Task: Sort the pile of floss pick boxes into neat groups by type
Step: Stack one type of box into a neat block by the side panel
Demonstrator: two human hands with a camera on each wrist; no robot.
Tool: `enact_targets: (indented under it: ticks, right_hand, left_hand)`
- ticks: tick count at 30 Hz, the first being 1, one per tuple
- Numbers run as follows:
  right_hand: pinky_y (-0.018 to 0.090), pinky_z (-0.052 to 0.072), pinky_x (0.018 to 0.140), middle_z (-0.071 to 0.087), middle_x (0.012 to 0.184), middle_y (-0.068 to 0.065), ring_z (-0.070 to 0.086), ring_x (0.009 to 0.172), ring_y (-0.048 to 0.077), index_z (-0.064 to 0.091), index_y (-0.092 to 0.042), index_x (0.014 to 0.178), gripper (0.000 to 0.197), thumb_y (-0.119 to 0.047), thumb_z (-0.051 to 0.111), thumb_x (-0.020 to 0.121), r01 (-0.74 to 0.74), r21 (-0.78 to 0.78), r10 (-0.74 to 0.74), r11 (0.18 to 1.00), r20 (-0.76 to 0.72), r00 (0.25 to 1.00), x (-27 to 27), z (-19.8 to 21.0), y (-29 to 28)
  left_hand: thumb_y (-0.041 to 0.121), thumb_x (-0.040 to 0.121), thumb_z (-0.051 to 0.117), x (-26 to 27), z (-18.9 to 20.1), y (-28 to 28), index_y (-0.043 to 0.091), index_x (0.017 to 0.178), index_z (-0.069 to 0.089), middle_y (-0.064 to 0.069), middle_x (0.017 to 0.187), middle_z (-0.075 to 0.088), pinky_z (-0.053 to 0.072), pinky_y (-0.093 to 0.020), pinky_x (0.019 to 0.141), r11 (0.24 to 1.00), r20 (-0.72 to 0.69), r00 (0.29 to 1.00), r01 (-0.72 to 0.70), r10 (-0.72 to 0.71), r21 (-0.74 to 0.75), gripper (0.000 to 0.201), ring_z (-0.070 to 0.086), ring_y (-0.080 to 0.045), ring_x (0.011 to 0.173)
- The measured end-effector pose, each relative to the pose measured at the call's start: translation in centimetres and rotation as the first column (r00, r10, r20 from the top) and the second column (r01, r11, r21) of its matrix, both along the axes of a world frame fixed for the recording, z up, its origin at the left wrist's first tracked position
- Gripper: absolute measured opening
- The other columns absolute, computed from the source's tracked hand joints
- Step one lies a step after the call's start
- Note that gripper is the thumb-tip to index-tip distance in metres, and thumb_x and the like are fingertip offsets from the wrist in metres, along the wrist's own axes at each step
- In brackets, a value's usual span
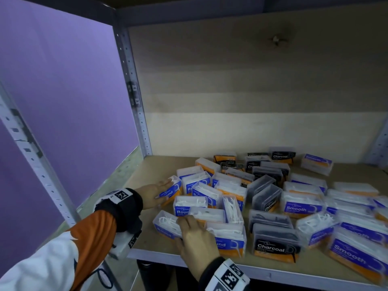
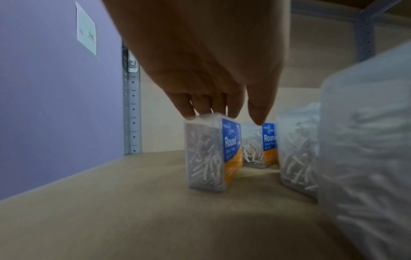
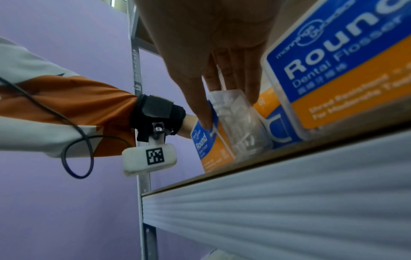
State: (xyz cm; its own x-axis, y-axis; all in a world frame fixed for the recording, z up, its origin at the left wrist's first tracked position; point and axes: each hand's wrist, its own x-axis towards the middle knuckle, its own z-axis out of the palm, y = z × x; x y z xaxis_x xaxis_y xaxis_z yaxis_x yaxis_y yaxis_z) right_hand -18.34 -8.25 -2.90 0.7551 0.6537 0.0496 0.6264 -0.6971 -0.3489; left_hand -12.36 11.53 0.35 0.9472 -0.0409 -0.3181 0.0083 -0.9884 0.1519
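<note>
Sorting Round boxes at the shelf's left end

L hand (image 1: 153, 193) (image 2: 200, 61) is resting near-straight fingers on top of a standing clear plastic box w/ blue-and-orange "Round" label (image 1: 171, 192) (image 2: 206, 154), at the pile's left edge on the beige wooden shelf board (image 1: 147, 171). Its thumb is hanging apart from it. R hand (image 1: 197, 240) (image 3: 211, 44) is pinching a second clear Round-labelled box (image 1: 167, 226) (image 3: 238, 123) by the front edge, thumb on label, fingers behind. Black Charcoal boxes (image 1: 273, 246) & blue-labelled Smooth boxes (image 1: 300, 207) are lying mixed to the right

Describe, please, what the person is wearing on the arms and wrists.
The left sleeve is white and orange. Both wrists wear black straps with white blocks bearing square black markers. A dark cable loops below the left sleeve. The left hand and right hand are gloveless.
</note>
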Motion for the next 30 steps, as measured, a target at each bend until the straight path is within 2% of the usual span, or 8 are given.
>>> enact_targets:
  ticks: [4, 10, 13, 15, 20, 24, 28, 30]
  right_hand:
    - [0.038, 0.044, 0.094, 0.033, 0.143, 0.005, 0.04, 0.129, 0.022, 0.032, -0.012, 0.139, 0.042, -0.018, 0.037, 0.098, -0.008, -0.016, 0.009, 1.0, 0.05, 0.999, -0.1, -0.4, 0.2]
    - [0.029, 0.046, 0.097, 0.048, 0.137, 0.013, 0.049, 0.126, 0.018, 0.051, -0.008, 0.131, 0.049, -0.025, 0.062, 0.087, 0.072, 0.0, -0.071, 0.997, 0.159, 0.985, -0.4, 0.2, 0.4]
    - [0.017, 0.057, 0.06, 0.075, 0.084, 0.001, 0.072, 0.077, 0.008, 0.078, -0.014, 0.078, 0.057, -0.042, 0.092, 0.03, 0.112, -0.011, -0.108, 0.994, 0.181, 0.978, -0.8, 0.8, 0.2]
    - [0.017, 0.056, 0.051, 0.074, 0.069, -0.001, 0.072, 0.065, 0.005, 0.077, -0.017, 0.064, 0.056, -0.044, 0.092, 0.016, 0.142, 0.014, -0.142, 0.99, 0.209, 0.968, -0.9, 0.3, 0.4]
    - [0.017, 0.057, 0.056, 0.073, 0.071, -0.003, 0.072, 0.068, 0.006, 0.077, -0.017, 0.066, 0.054, -0.041, 0.092, 0.02, 0.121, 0.019, -0.122, 0.992, 0.193, 0.973, -1.2, 0.7, 0.1]
    - [0.031, 0.039, 0.107, 0.052, 0.134, 0.013, 0.048, 0.128, 0.021, 0.055, -0.008, 0.128, 0.052, -0.028, 0.067, 0.081, 0.031, -0.051, -0.023, 0.998, 0.141, 0.99, -0.7, 1.0, -0.4]
    - [0.014, 0.056, 0.067, 0.073, 0.077, -0.008, 0.071, 0.073, 0.002, 0.077, -0.023, 0.072, 0.053, -0.053, 0.086, 0.029, 0.02, -0.014, -0.018, 1.0, 0.158, 0.987, -1.2, 1.4, -1.9]
    - [0.013, 0.056, 0.066, 0.073, 0.073, -0.009, 0.07, 0.07, 0.0, 0.077, -0.024, 0.07, 0.051, -0.053, 0.086, 0.03, 0.011, 0.001, -0.011, 1.0, 0.242, 0.97, -0.8, 1.3, -2.8]
  left_hand:
    - [0.028, 0.102, 0.036, -0.1, 0.0, -0.1, 0.011, 0.151, -0.006, -0.004, 0.16, -0.007, 0.014, -0.021, 0.116, 1.0, -0.007, 1.0, 0.003, -0.003, 0.003, 0.066, 0.014, -0.015, 0.147]
    - [0.028, 0.101, 0.038, -0.3, 0.0, -0.2, 0.009, 0.15, -0.008, -0.005, 0.16, -0.007, 0.013, -0.02, 0.115, 1.0, -0.021, 1.0, -0.011, 0.011, -0.003, 0.07, 0.011, -0.015, 0.148]
    - [0.027, 0.101, 0.039, -0.3, 0.1, -0.3, 0.008, 0.15, -0.009, -0.005, 0.16, -0.007, 0.012, -0.02, 0.115, 1.0, -0.029, 0.999, -0.015, 0.015, 0.001, 0.071, 0.01, -0.015, 0.148]
    - [0.027, 0.101, 0.039, -0.4, 0.1, -0.3, 0.007, 0.15, -0.008, -0.006, 0.16, -0.007, 0.011, -0.021, 0.116, 1.0, -0.027, 1.0, -0.014, 0.014, 0.003, 0.071, 0.007, -0.015, 0.148]
    - [0.029, 0.101, 0.039, -0.4, 0.1, -0.5, 0.007, 0.15, -0.009, -0.006, 0.16, -0.01, 0.009, -0.022, 0.117, 1.0, -0.035, 0.999, -0.005, 0.005, 0.024, 0.072, 0.002, -0.015, 0.149]
    - [0.03, 0.1, 0.04, -0.5, 0.2, -0.8, 0.007, 0.15, -0.01, -0.006, 0.159, -0.012, 0.005, -0.024, 0.118, 0.998, -0.05, 0.999, 0.017, -0.015, 0.054, 0.074, -0.002, -0.016, 0.149]
    - [0.029, 0.101, 0.039, -0.5, 0.5, -1.1, 0.006, 0.149, -0.01, -0.008, 0.159, -0.013, 0.004, -0.023, 0.118, 0.997, -0.058, 0.998, 0.02, -0.015, 0.079, 0.073, -0.003, -0.017, 0.149]
    - [0.03, 0.101, 0.039, -0.4, 0.6, -1.3, 0.005, 0.149, -0.01, -0.009, 0.159, -0.012, 0.005, -0.024, 0.118, 0.996, -0.058, 0.998, 0.018, -0.013, 0.093, 0.074, -0.002, -0.017, 0.149]
